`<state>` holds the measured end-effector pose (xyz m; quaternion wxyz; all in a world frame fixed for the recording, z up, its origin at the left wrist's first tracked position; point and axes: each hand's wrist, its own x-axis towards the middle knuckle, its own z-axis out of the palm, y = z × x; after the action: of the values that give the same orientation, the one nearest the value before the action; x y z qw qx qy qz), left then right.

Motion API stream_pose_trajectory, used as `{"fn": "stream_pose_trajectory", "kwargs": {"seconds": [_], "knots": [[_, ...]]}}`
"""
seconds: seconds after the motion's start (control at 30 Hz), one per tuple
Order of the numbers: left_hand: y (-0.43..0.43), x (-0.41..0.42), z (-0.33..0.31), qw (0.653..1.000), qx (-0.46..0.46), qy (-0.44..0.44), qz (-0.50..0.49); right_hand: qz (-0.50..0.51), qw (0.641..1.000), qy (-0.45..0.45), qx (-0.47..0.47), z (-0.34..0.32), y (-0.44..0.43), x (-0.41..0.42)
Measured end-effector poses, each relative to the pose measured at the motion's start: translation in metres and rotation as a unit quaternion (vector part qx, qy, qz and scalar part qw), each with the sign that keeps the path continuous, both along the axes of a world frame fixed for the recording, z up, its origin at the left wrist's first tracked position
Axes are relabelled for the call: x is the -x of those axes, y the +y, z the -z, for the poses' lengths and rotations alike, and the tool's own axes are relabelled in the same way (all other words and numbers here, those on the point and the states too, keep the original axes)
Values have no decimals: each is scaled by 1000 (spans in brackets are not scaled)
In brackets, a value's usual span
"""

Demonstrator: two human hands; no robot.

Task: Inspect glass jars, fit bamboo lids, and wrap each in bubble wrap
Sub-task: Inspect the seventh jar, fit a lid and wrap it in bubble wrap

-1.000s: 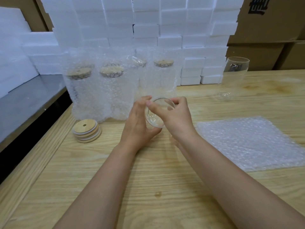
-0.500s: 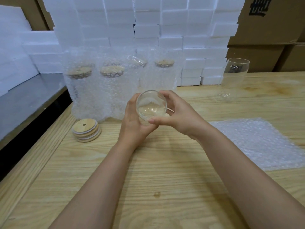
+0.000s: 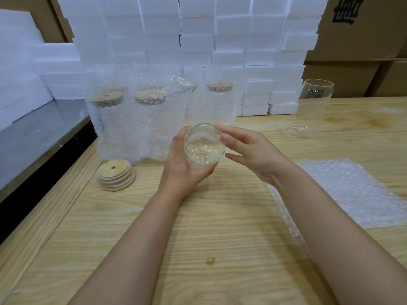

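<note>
A clear glass jar (image 3: 204, 143) is held above the wooden table (image 3: 198, 249), its open mouth turned toward me. My left hand (image 3: 182, 166) grips it from below and the left, fingers curled round its body. My right hand (image 3: 248, 150) touches the jar's right rim with the tips of relaxed, nearly straight fingers. A small stack of bamboo lids (image 3: 116, 177) lies on the table to the left. A flat sheet of bubble wrap (image 3: 352, 192) lies to the right. Several lidded jars wrapped in bubble wrap (image 3: 141, 119) stand behind the hands.
Another bare glass jar (image 3: 312, 106) stands at the back right of the table. White foam blocks (image 3: 198, 40) are stacked along the back, cardboard boxes (image 3: 363, 40) behind them on the right. A grey metal surface (image 3: 37, 137) adjoins the table's left edge.
The jar has been tipped up so that its mouth faces me. My right hand has loosened from a grip to a fingertip touch at the rim.
</note>
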<state>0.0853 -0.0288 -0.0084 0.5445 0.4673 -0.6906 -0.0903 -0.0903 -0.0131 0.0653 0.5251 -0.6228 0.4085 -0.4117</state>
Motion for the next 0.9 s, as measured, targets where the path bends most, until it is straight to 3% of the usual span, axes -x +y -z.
{"fn": "stream_pose_trajectory", "kwargs": {"seconds": [0.17,0.3,0.47,0.77,0.9], "knots": [[1,2,0,1000,12,-25,-13,55,998,-12,2,3,-2,-6],[4,6,-1,998,23,-47,-20,156,986,-61,11,7,-3,-23],[6,7,-2,997,39,-66,-8,231,972,-33,34,11,2,-43],[2,4,1,999,5,-41,-25,109,972,172,115,-1,7,-34],[1,3,0,999,-5,-35,-24,39,971,202,125,-6,5,-23]]}}
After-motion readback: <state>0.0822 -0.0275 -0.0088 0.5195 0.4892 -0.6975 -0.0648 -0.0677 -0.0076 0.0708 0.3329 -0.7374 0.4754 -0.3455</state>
